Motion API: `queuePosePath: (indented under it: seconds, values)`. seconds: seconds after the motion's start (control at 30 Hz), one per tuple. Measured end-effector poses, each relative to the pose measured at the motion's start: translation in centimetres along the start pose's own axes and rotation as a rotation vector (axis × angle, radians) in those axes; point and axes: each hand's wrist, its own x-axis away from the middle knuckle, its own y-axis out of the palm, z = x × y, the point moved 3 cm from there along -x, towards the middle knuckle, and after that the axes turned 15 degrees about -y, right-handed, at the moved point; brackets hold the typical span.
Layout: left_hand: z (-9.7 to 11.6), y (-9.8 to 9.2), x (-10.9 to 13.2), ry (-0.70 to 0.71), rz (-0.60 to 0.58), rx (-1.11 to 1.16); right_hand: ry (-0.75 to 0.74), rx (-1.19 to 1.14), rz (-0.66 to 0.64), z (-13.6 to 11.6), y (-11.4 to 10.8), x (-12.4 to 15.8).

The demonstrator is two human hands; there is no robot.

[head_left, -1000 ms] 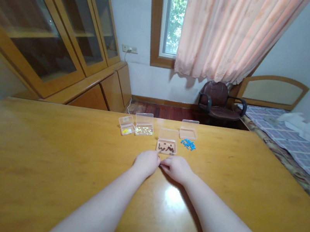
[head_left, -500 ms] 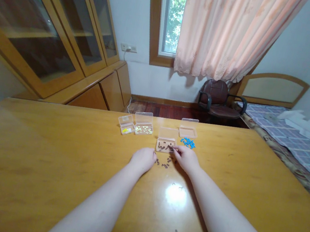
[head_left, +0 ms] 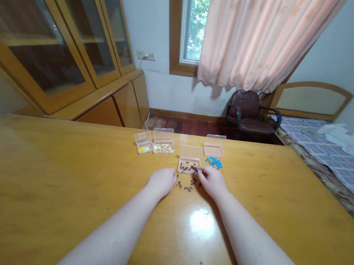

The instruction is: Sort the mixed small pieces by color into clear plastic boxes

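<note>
A clear plastic box [head_left: 178,168] with its lid raised stands between my hands and holds several small dark brown pieces [head_left: 186,167]. At its right front edge is my right hand [head_left: 212,180], fingertips pinched together over the box's corner; a small brown piece seems to be at the tips. My left hand [head_left: 161,181] rests on the table left of the box, fingers curled in; whether anything is inside them is hidden. Loose brown pieces [head_left: 188,189] lie on the tabletop between both hands, in front of the box.
Behind my right hand sits a pile of blue pieces [head_left: 214,162], with an open clear box [head_left: 214,151] behind it. To the left are an open box of pale pieces [head_left: 163,147] and a smaller box with yellow pieces [head_left: 144,149]. All stand on the wooden table [head_left: 54,185].
Both hands stay almost in place, the right still pinching at the box's corner. The view has shifted very slightly; the boxes and piles look the same.
</note>
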Motion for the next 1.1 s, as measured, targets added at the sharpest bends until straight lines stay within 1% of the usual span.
queuePosePath:
  seconds: [0.1, 0.2, 0.3, 0.37, 0.43, 0.5, 0.67, 0.9, 1.1]
  values:
    - [0.0, -0.2, 0.0, 0.002, 0.022, 0.013, -0.022, 0.014, 0.005, -0.2, -0.1, 0.0]
    - [0.2, -0.6, -0.1, 0.034, 0.108, 0.110, -0.075, 0.052, -0.032, -1.0, 0.0, 0.1]
    - [0.5, -0.8, -0.6, 0.075, 0.239, 0.265, -0.203, 0.091, -0.153, -2.5, 0.7, 0.0]
    - [0.5, -0.6, -1.2, 0.069, 0.277, 0.356, -0.312, 0.119, -0.253, -3.7, 1.3, 0.0]
    - [0.3, 0.0, -1.9, 0.038, 0.262, 0.411, -0.363, 0.163, -0.318, -4.4, 1.9, -0.1]
    - [0.0, 0.5, -2.6, 0.003, 0.240, 0.437, -0.373, 0.203, -0.361, -4.6, 2.2, -0.2]
    - [-0.1, 1.1, -3.1, -0.042, 0.249, 0.479, -0.386, 0.243, -0.404, -4.5, 2.3, -0.2]
    - [0.2, 1.3, -3.1, -0.027, 0.260, 0.528, -0.409, 0.273, -0.412, -5.1, 2.2, -0.2]
    - [0.3, 1.2, -2.9, 0.083, 0.274, 0.633, -0.398, 0.217, -0.407, -4.9, 2.7, 0.0]
